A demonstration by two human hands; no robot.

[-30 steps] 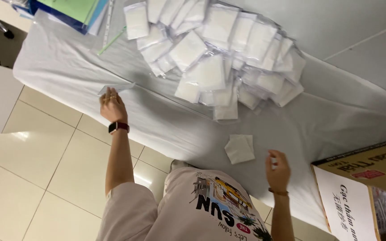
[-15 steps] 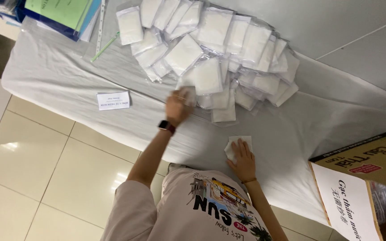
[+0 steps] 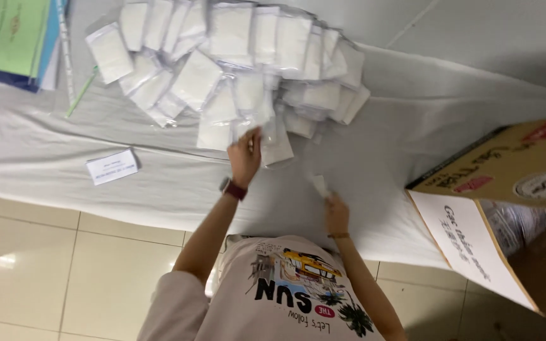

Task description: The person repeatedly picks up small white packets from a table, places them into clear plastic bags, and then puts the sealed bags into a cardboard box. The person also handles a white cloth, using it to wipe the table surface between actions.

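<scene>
On white-clothed table [image 3: 412, 126]: left hand [image 3: 245, 158] pinching clear-wrapped white flat packet [image 3: 277, 144] at edge of big loose packet heap [image 3: 235, 63]; right hand [image 3: 335, 211] gripping small white folded piece [image 3: 319, 184]. Heap mostly untouched; bulk left.

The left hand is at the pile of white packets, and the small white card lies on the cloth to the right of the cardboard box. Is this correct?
Partly. The left hand is at the pile of white packets, but the head view shows the small white card left of that hand, far from the cardboard box.

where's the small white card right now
In the head view the small white card lies on the white sheet, image-left of the left hand, below the pile of packets.
</scene>
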